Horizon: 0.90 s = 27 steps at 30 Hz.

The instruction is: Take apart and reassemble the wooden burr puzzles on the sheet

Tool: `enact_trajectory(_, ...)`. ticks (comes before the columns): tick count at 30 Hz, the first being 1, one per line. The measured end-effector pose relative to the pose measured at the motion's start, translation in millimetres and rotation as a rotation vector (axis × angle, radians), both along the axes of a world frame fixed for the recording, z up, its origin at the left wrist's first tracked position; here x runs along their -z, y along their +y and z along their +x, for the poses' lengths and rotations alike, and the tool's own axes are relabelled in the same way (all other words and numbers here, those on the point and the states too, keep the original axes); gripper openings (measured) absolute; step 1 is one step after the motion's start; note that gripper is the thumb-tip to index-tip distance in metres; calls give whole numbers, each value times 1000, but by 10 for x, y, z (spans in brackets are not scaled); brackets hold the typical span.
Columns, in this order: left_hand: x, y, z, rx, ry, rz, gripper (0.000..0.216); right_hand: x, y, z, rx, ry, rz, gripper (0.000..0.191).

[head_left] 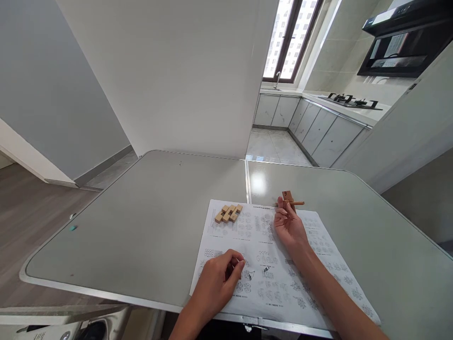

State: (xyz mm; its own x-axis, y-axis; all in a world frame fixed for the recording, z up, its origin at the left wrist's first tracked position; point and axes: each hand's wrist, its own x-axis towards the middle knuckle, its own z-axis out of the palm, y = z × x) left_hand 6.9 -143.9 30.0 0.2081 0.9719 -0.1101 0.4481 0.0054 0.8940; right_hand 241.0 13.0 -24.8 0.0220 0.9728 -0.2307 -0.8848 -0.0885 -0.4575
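Note:
My right hand (pixel 288 226) is raised over the far part of a printed sheet (pixel 255 245). Its fingers close on a small wooden puzzle piece (pixel 287 195) with a dark mark; a thin wooden stick (pixel 297 203) juts out sideways at the fingertips. How the two fit together cannot be made out. My left hand (pixel 221 281) rests on the sheet's near left part, fingers loosely curled towards the thumb, with nothing visible in them. Several notched light wooden blocks (pixel 228 213) lie side by side on the sheet's far left corner.
The grey table (pixel 141 226) has a metal seam (pixel 247 182) across it. A small green bit (pixel 72 228) lies near its left edge. A white wall (pixel 177 80) stands behind the table. Farther off are kitchen cabinets (pixel 318 127) and a stove (pixel 354 101).

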Motion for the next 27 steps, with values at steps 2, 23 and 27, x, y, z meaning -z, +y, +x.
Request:
enact_trajectory(2,1,-1,0,-5,-6,1,31,-22,-6,-6,4,4,-16,10)
enact_trajectory(23,-44,44,12,-3,-24,-3,34,-276,-213,-276,-300,-366,151,24)
enact_trajectory(27,-67,163,-46,-49,18,74,32,-269,-215,-318,-344,-450,190,27)
